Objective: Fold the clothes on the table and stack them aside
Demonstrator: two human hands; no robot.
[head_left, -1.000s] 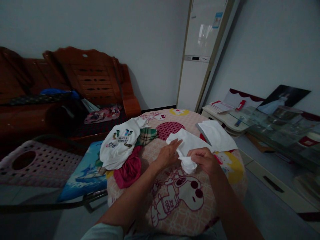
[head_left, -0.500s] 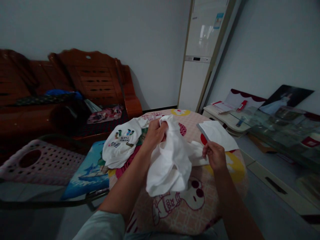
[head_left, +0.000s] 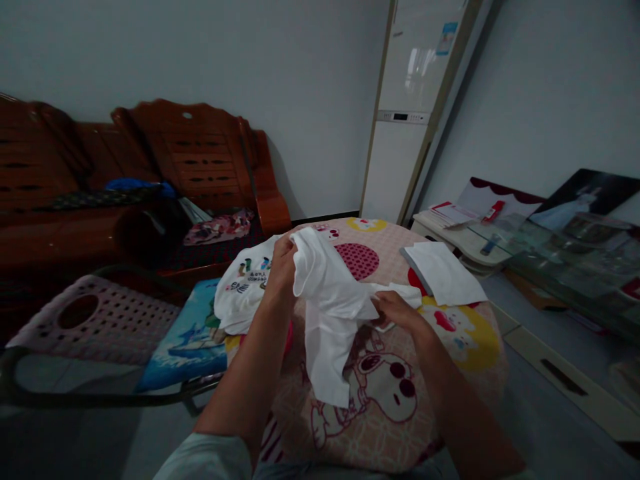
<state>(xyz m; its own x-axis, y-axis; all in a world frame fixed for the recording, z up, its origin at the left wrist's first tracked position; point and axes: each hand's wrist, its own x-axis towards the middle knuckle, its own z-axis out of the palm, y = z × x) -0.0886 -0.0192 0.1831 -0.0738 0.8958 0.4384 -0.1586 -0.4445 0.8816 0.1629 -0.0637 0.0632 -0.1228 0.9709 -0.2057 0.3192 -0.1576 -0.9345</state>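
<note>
A plain white garment (head_left: 330, 287) hangs in loose folds between my hands, just above the round table's patterned cloth (head_left: 380, 440). My left hand (head_left: 285, 261) is closed on its upper left edge and holds that end up. On the other side my right hand (head_left: 395, 310) has its fingers closed on the cloth; the fingertips are partly hidden in the folds. Part of the garment stretches to the right, behind my right hand. Beyond my left forearm lies a white printed garment (head_left: 239, 303), partly covered by my arm. A folded white cloth (head_left: 443, 273) with a grey edge rests at the table's right.
A blue printed cushion (head_left: 185, 347) on a chair with a pink woven back (head_left: 120, 320) stands left of the table. Behind are a wooden sofa (head_left: 210, 160) and a tall white air conditioner (head_left: 400, 160). A glass-topped cabinet (head_left: 550, 267) flanks the right side.
My left hand has moved left with the garment's edge, spreading it. My right hand has shifted left and inward onto the cloth. The hanging part now falls in a narrower strip.
</note>
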